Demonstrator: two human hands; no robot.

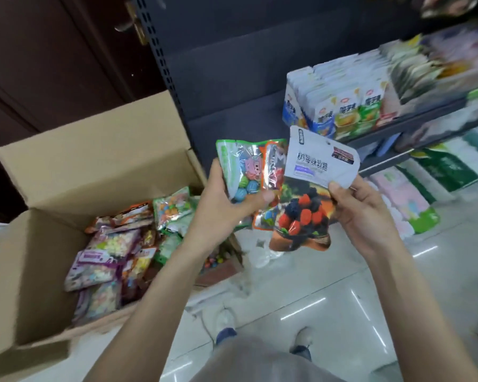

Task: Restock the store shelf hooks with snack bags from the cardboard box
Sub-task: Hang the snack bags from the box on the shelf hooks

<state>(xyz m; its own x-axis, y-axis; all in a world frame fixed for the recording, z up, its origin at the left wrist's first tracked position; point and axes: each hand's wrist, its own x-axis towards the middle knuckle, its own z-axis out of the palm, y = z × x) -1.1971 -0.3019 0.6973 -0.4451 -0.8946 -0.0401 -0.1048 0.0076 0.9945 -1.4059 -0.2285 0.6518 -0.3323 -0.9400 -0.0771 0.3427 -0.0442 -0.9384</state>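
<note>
We see the open brown cardboard box [39,244] at left, packets inside. Our left hand [218,205] clamps a green-edged clear candy bag [238,172], long axis upright. Our right hand [362,213] pinches a grey berry-print pouch [312,183], top upward.

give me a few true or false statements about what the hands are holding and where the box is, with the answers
1. The left hand holds a green-edged bag with a pink cartoon pig. True.
2. The right hand is empty. False: it pinches the berry bag with a pale grey top.
3. The cardboard box is empty. False: many snack bags lie inside it.
4. The box sits on the floor to the person's left, flaps open. True.
5. An orange bag sits between the green-edged bag and the berry bag. True.
6. The shelf on the right is bare. False: packets stand on it in rows.
</note>
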